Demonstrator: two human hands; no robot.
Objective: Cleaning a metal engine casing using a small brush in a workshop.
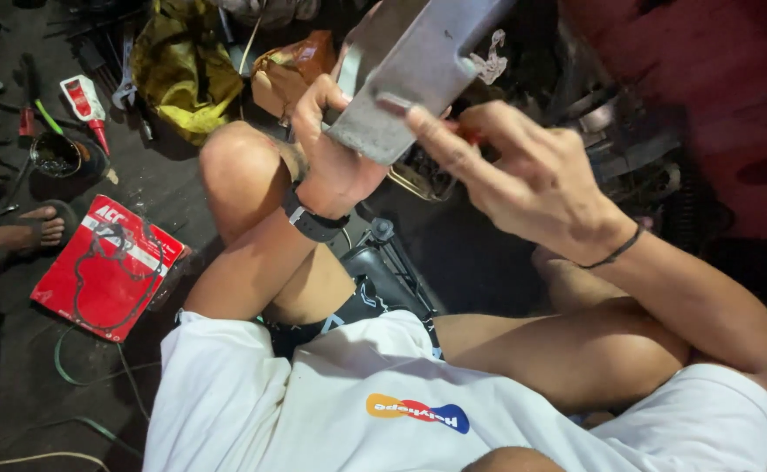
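Left hand (331, 149): grip clamped around the lower edge of a grey metal plate (414, 61), a dark watch on its wrist.
Right hand (523, 175): fingers pressed on the plate's lower edge, pinched together on a small red-handled tool (469, 133); a thin black band on the wrist.
Grey metal plate: held up at 12 o'clock, above the knees, tilted.
Engine part (423, 175): dark, just under the plate.
Floor (16, 385): red gasket packet (108, 267) at 9 o'clock; yellow rag (182, 65) at 11 o'clock; red-and-white tube (84, 103) at 10 o'clock.
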